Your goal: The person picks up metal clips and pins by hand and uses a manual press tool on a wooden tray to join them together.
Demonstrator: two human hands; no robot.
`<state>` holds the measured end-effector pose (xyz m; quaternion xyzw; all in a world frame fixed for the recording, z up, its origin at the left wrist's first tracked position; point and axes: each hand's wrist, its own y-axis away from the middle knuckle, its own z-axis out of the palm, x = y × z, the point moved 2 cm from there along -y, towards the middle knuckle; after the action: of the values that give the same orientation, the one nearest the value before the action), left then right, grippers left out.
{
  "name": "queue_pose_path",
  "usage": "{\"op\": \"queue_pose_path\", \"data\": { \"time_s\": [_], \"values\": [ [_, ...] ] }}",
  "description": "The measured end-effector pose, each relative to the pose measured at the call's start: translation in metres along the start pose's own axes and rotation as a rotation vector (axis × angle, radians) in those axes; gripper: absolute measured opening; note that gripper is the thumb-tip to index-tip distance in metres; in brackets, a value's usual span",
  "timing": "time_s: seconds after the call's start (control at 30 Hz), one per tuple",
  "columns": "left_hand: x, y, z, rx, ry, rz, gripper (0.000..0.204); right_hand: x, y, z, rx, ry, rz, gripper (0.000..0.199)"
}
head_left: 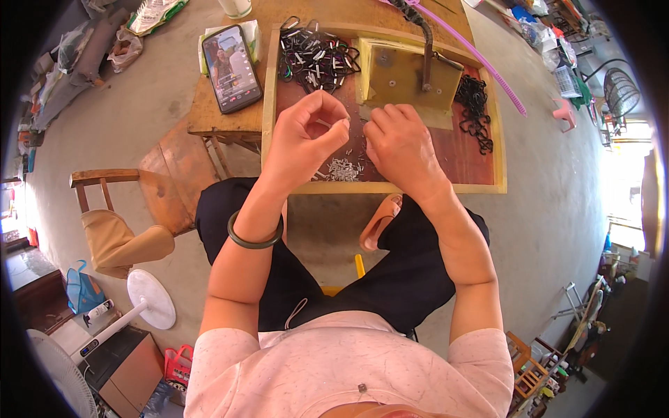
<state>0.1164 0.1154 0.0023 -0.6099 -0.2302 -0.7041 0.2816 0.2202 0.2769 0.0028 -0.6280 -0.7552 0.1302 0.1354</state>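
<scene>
My left hand (306, 136) hovers above a wooden tray (390, 187), with thumb and forefinger pinched on a small silver metal piece (345, 122). My right hand (397, 143) is beside it, fingers curled down over the tray's red floor; whether it holds anything is hidden. Below both hands lies a heap of small silver clips (343, 168). A pile of black elastic loops with metal ends (315, 57) fills the tray's far left corner. Plain black loops (475, 108) lie at the right. A small yellow press with a lever (408, 70) stands behind my hands.
A smartphone (231, 67) with a lit screen lies on a wooden table left of the tray. A pink strap (481, 59) runs across the far right. A wooden chair (132, 209) and a white fan (139, 306) stand on my left. Clutter lines the concrete floor's edges.
</scene>
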Motion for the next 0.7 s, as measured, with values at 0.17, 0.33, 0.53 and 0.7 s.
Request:
{"op": "queue_pose_path", "data": {
  "time_s": [0.17,0.33,0.53,0.7],
  "values": [
    [0.009,0.007,0.004,0.009,-0.258,0.020,0.010,0.001,0.003,-0.026,0.090,-0.721,0.401,0.006],
    [0.009,0.006,0.014,-0.043,-0.251,0.057,0.013,0.004,0.010,-0.022,0.023,-1.388,0.629,0.013],
    [0.006,0.004,0.018,-0.043,-0.198,0.071,0.012,0.003,0.013,-0.020,0.065,-1.428,0.664,0.013],
    [0.000,0.002,0.019,-0.061,-0.143,0.092,0.010,0.005,0.015,-0.017,0.081,-1.457,0.638,0.010]
  ]
}}
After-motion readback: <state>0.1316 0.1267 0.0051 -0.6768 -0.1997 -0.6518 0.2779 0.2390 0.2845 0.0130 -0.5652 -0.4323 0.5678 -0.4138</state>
